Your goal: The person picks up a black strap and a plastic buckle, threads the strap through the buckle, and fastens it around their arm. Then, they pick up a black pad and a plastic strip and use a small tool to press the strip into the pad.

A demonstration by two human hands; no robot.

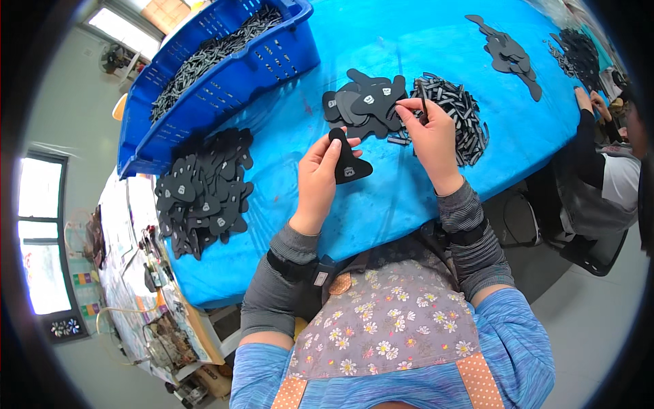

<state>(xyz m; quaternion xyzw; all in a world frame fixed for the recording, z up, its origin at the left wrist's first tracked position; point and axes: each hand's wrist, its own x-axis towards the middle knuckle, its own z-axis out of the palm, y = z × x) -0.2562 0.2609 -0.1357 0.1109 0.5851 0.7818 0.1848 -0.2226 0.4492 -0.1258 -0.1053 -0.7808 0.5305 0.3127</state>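
My left hand [319,165] pinches a flat black curved piece [352,167] with a small white print at its lower end. To its right, my right hand [432,136] is closed, with a slim dark stick-like thing [424,103] between its fingers; its exact kind cannot be made out. A stack of similar flat black pieces [371,95] lies just beyond my hands. Partly behind my right hand spreads a heap of short black-and-grey ribbed strips [458,112]. A few loose strips [399,140] lie at the heap's left edge.
A blue plastic crate [225,85] full of similar strips stands at the far left. Near it lies a large pile of black pieces [204,194] on the blue-covered table [286,218]. More black pieces [509,54] lie far right, where another person [593,163] sits.
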